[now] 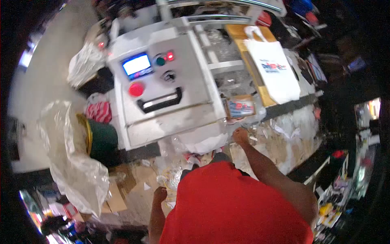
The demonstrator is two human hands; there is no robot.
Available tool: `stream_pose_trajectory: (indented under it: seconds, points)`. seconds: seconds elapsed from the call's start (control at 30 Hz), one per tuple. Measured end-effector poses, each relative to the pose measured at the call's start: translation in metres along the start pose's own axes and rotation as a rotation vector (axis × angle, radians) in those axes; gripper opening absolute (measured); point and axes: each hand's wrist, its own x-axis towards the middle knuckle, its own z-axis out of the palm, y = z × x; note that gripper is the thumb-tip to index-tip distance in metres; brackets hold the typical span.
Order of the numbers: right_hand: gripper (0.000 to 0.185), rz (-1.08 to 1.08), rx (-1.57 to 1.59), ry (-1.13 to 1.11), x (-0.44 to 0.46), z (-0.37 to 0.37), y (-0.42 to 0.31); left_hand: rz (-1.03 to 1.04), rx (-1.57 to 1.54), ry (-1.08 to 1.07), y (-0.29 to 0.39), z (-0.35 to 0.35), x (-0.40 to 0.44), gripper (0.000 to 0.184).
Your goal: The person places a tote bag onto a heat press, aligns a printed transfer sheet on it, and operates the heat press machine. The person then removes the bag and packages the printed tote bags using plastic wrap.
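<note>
My left hand [161, 194] hangs low at my side, its fingers curled in, with nothing visible in it. My right hand [240, 135] is held forward, loosely closed, and shows no object in it. It is nearest to a small box with a printed front [240, 107] at the right edge of the white machine [195, 77], with a gap between them. A white tote bag [273, 69] with a printed logo lies flat on a yellowish board [254, 61] at the machine's right. The machine's panel carries a lit screen [137, 66], a red button [136, 89] and a black handle [160, 101].
Left of the machine stands a dark green bin [101, 140] with a large clear plastic sheet [73, 158] beside it. Cardboard [118, 197] and scraps litter the floor. Crumpled plastic [290, 124] lies at the right. Cluttered shelves [331, 203] stand at the lower right.
</note>
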Motion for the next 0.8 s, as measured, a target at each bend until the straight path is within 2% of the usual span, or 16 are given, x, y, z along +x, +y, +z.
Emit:
stream_pose_trajectory:
  seconds: [0.07, 0.1, 0.13, 0.17, 0.23, 0.3, 0.37, 0.43, 0.47, 0.5, 0.57, 0.63, 0.7, 0.73, 0.77, 0.8]
  points:
    - [0.063, 0.147, 0.055, -0.007, -0.001, 0.003, -0.014, 0.06, 0.108, 0.056, 0.014, -0.018, 0.015, 0.024]
    - [0.063, 0.156, 0.069, 0.0, 0.002, 0.0, -0.027, -0.033, 0.001, 0.07, 0.009, -0.018, 0.02, 0.025]
    - [0.068, 0.146, 0.046, -0.048, 0.007, -0.004, -0.041, -0.135, -0.108, 0.086, 0.008, -0.019, 0.022, 0.026]
    - [0.073, 0.132, 0.022, -0.104, 0.011, -0.004, -0.049, -0.144, -0.097, 0.086, 0.014, -0.025, 0.023, 0.026]
    - [0.075, 0.089, 0.144, -0.099, 0.019, 0.014, -0.05, 0.024, -0.05, 0.151, 0.032, -0.037, 0.017, 0.027]
    - [0.078, 0.044, 0.26, -0.109, 0.026, 0.028, -0.05, -0.084, 0.076, 0.09, 0.046, -0.038, 0.019, 0.029]
    - [0.079, 0.371, 0.334, -0.353, 0.031, 0.031, -0.056, -0.197, 0.192, 0.027, 0.063, -0.038, 0.01, 0.032]
    - [0.065, 0.331, 0.37, -0.243, 0.035, 0.067, -0.034, -0.089, 0.027, 0.155, 0.097, -0.039, -0.001, 0.034]
    - [0.055, 0.265, 0.333, -0.246, 0.036, 0.073, -0.027, -0.227, -0.029, 0.151, 0.107, -0.031, -0.004, 0.031]
    - [0.046, 0.201, 0.298, -0.244, 0.037, 0.073, -0.023, -0.241, -0.027, 0.156, 0.115, -0.022, -0.007, 0.031]
    - [0.042, 0.137, 0.375, -0.288, 0.038, 0.071, -0.013, -0.298, -0.063, 0.104, 0.132, -0.004, -0.011, 0.028]
    - [0.04, 0.068, 0.449, -0.331, 0.041, 0.054, -0.013, -0.239, -0.078, 0.181, 0.159, 0.017, -0.008, 0.026]
    - [0.054, 0.192, 0.493, -0.568, 0.046, 0.029, -0.028, -0.368, -0.284, 0.326, 0.173, 0.047, 0.009, 0.026]
    - [0.046, 0.172, 0.56, -0.533, 0.043, 0.022, -0.032, -0.419, -0.352, 0.197, 0.176, 0.05, 0.025, 0.032]
    - [0.046, 0.166, 0.56, -0.539, 0.045, 0.014, -0.036, -0.539, -0.591, 0.275, 0.187, 0.065, 0.032, 0.039]
    - [0.043, 0.243, 0.714, -0.622, 0.044, 0.004, -0.039, -0.658, -0.829, 0.352, 0.228, 0.067, 0.042, 0.047]
